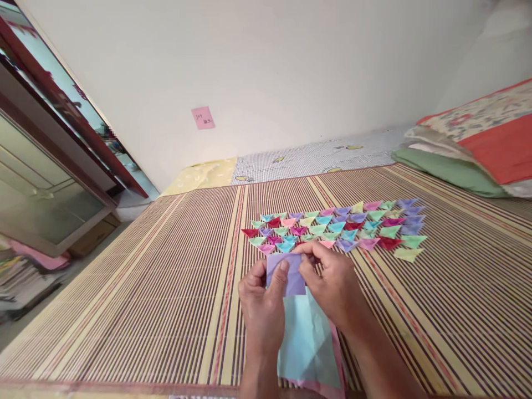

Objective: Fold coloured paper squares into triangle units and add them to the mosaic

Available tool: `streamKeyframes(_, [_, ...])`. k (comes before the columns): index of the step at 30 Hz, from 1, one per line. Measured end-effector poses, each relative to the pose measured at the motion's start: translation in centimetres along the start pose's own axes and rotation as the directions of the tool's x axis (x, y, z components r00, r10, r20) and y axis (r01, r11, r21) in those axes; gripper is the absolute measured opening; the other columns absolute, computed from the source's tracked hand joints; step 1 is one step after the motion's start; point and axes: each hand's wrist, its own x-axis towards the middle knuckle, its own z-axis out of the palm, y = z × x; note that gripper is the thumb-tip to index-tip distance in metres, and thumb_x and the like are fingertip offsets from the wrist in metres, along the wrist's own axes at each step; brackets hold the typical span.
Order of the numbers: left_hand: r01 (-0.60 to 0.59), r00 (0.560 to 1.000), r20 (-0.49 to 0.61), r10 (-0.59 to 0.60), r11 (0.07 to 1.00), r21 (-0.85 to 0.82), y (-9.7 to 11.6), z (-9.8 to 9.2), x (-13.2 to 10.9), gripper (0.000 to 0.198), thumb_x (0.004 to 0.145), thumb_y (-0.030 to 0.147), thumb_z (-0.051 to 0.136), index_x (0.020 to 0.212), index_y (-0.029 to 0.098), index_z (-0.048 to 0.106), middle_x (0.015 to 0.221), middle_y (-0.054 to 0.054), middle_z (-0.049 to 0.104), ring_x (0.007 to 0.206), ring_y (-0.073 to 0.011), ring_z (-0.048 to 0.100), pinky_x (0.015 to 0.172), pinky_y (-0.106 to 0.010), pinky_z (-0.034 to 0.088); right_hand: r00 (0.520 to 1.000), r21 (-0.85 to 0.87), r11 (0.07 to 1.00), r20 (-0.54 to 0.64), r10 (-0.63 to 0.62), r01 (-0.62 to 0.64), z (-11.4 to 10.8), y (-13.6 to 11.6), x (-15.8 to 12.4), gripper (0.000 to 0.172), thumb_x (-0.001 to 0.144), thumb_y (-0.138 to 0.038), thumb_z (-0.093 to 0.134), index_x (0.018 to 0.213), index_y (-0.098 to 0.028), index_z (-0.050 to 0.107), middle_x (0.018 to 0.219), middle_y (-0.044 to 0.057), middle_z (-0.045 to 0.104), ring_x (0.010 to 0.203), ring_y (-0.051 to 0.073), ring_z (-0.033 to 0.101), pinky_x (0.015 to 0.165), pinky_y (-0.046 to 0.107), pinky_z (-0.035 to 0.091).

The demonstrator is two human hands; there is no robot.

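Between my two hands is a small purple square of paper [295, 280], held up toward me. My left hand [264, 293] is closed on its left side, thumb across the front and fingers behind. At the upper right corner, my right hand [330, 277] pinches the same paper between thumb and fingers. Beneath my hands lies a larger light blue sheet [305, 343] with a pink sheet [341, 368] showing at its edges. Just beyond, several small folded paper pieces [320, 229] in many colours sit in rows.
A striped bamboo mat [166, 288] covers the surface. Folded bedding [490, 144] is piled at the far right. Patterned cloth [291, 163] runs along the wall, where a pink note [203, 118] is stuck. On the left stands a glass-panelled door [41, 177].
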Motion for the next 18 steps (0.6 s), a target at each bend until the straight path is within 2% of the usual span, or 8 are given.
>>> streamKeyframes(4, [0.046, 0.999, -0.008, -0.047, 0.995, -0.091, -0.4, -0.2, 0.3, 0.029, 0.081, 0.044, 0.085, 0.076, 0.017, 0.075, 0.06, 0.003, 0.057, 0.051, -0.0101, 0.048, 0.048, -0.021, 0.039, 0.99, 0.106, 0.985, 0.042, 0.132, -0.136, -0.2, 0.4, -0.1, 0.019, 0.091, -0.023, 0.053, 0.089, -0.019, 0.072, 0.064, 0.0, 0.068, 0.051, 0.014, 0.06, 0.048, 0.024, 0.046])
streamKeyframes(7, [0.029, 0.999, -0.04, -0.035, 0.992, -0.123, -0.4, -0.4, 0.5, 0.028, 0.08, 0.043, 0.085, 0.076, 0.017, 0.075, 0.062, 0.002, 0.061, 0.051, -0.0105, 0.051, 0.049, -0.022, 0.042, 0.974, 0.278, 0.934, 0.087, 0.21, -0.227, -0.7, 0.1, 0.1, 0.022, 0.095, -0.031, 0.054, 0.096, -0.017, 0.072, 0.074, 0.004, 0.071, 0.063, 0.017, 0.068, 0.058, 0.026, 0.055])
streamKeyframes(9, [0.012, 0.999, -0.05, -0.019, 0.992, -0.123, -0.3, -0.4, 0.6, 0.029, 0.08, 0.043, 0.085, 0.075, 0.017, 0.074, 0.065, 0.001, 0.064, 0.053, -0.0116, 0.055, 0.052, -0.022, 0.045, 0.964, 0.347, 0.903, 0.166, 0.205, -0.252, -0.8, -0.5, 0.3, 0.022, 0.094, -0.034, 0.058, 0.096, -0.017, 0.071, 0.079, 0.005, 0.072, 0.069, 0.018, 0.069, 0.061, 0.027, 0.056])
streamKeyframes(12, [-0.003, 0.997, -0.073, -0.004, 0.995, -0.1, -0.3, -0.3, 0.6, 0.03, 0.079, 0.044, 0.085, 0.075, 0.017, 0.073, 0.064, 0.001, 0.064, 0.054, -0.0124, 0.056, 0.053, -0.023, 0.046, 0.945, 0.329, 0.905, 0.27, 0.183, -0.269, -0.7, -1.2, 0.4, 0.015, 0.087, -0.03, 0.063, 0.082, -0.018, 0.067, 0.069, 0.001, 0.066, 0.06, 0.015, 0.061, 0.054, 0.024, 0.05])
streamKeyframes(16, [-0.007, 0.996, -0.089, 0.002, 0.998, -0.055, -0.3, -0.3, 0.4, 0.032, 0.078, 0.045, 0.086, 0.073, 0.017, 0.072, 0.06, 0.002, 0.059, 0.052, -0.0115, 0.052, 0.048, -0.022, 0.042, 0.947, 0.239, 0.937, 0.261, 0.189, -0.253, -0.4, -1.3, 0.3, 0.018, 0.083, -0.025, 0.057, 0.066, -0.02, 0.057, 0.054, -0.006, 0.046, 0.049, 0.01, 0.043, 0.045, 0.022, 0.034])
streamKeyframes(18, [-0.004, 0.997, -0.082, -0.001, 0.998, -0.066, -0.2, -0.3, 0.4, 0.033, 0.079, 0.045, 0.086, 0.071, 0.017, 0.069, 0.06, 0.003, 0.058, 0.051, -0.011, 0.05, 0.048, -0.022, 0.041, 0.945, 0.213, 0.941, 0.253, 0.206, -0.262, -0.4, -1.0, 0.2, 0.016, 0.082, -0.023, 0.055, 0.067, -0.02, 0.057, 0.054, -0.006, 0.045, 0.048, 0.01, 0.041, 0.044, 0.022, 0.031])
